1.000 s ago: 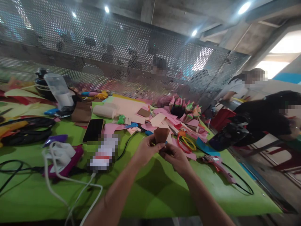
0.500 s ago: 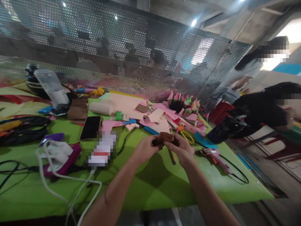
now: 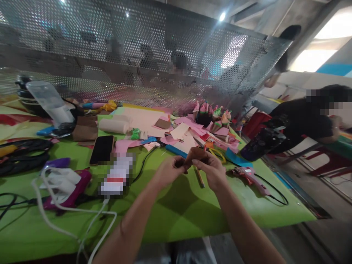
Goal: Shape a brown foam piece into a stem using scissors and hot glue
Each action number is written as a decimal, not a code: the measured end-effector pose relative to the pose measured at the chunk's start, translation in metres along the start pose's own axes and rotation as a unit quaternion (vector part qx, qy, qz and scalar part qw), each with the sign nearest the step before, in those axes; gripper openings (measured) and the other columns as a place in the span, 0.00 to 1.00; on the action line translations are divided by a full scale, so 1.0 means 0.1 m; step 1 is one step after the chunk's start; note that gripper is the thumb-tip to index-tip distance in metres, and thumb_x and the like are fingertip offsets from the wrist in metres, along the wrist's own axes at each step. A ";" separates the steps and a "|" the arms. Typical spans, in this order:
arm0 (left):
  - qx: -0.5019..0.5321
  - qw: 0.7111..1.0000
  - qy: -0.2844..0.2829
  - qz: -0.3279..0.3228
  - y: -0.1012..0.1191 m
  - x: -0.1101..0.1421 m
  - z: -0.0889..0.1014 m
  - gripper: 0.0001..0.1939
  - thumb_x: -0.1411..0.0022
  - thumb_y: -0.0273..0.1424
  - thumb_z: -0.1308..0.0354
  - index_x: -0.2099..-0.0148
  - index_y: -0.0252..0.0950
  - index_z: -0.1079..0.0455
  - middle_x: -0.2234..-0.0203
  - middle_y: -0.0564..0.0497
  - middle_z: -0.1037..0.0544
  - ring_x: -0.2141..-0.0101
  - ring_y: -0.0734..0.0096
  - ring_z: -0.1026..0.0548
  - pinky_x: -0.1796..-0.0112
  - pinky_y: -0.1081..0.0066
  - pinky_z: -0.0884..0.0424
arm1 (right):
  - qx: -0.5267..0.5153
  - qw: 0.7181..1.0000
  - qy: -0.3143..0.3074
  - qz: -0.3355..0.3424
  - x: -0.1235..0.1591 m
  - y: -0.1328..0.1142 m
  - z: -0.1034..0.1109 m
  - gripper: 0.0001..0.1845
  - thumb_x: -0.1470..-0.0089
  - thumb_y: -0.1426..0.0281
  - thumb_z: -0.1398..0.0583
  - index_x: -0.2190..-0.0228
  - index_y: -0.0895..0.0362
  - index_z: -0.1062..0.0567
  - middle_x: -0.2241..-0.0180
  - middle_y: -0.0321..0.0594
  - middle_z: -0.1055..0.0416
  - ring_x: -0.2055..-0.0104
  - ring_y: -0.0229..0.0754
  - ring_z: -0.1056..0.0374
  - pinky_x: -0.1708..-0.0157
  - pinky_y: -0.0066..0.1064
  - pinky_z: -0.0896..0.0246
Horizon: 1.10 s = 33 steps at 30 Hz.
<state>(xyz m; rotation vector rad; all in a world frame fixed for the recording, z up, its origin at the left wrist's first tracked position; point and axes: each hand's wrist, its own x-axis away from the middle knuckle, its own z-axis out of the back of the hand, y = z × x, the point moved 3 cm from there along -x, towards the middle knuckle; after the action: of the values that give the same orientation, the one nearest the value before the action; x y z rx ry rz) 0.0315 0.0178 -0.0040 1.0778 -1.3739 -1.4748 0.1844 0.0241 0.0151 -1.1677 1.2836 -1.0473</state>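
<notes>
brown paper [image 3: 195, 154] over table [image 3: 178, 223], back from front edge; left hand [image 3: 169, 171] and right hand [image 3: 216, 170] pinching opposite sides; likely light, thin, easily creased, best held gently by edges.

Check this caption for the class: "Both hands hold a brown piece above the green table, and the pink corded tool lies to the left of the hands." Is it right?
Not quite: the pink corded tool lies to the right of the hands, as the head view shows. The left hand and right hand do hold a brown piece above the green table.
</notes>
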 end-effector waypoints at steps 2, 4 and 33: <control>0.001 1.000 -0.001 0.000 0.00 0.00 0.00 0.08 0.47 0.34 0.39 0.66 0.33 0.26 0.74 0.50 0.22 0.72 0.70 0.26 0.66 0.70 0.31 | 0.008 1.000 0.002 -0.001 0.00 0.01 0.01 0.15 0.65 0.62 0.30 0.75 0.55 0.25 0.78 0.34 0.31 0.75 0.38 0.36 0.71 0.31 0.38; -0.022 1.000 0.004 -0.001 0.00 0.01 0.00 0.09 0.46 0.35 0.40 0.66 0.34 0.26 0.74 0.50 0.22 0.71 0.69 0.26 0.67 0.70 0.31 | 0.023 0.999 0.031 0.019 -0.02 0.03 0.06 0.14 0.64 0.62 0.30 0.78 0.55 0.27 0.80 0.32 0.34 0.77 0.36 0.40 0.75 0.29 0.42; 0.015 1.000 0.001 -0.007 0.03 0.01 -0.05 0.10 0.46 0.36 0.39 0.66 0.34 0.29 0.73 0.52 0.25 0.71 0.71 0.27 0.65 0.70 0.33 | 0.041 0.997 0.027 0.054 0.01 0.04 0.03 0.15 0.58 0.60 0.31 0.68 0.55 0.22 0.77 0.33 0.33 0.74 0.38 0.39 0.73 0.30 0.42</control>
<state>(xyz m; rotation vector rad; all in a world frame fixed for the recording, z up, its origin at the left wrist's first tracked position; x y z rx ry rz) 0.0367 0.0155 -0.0014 1.1092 -1.3953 -1.4667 0.1872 0.0239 0.0106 -1.0035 1.3187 -1.0474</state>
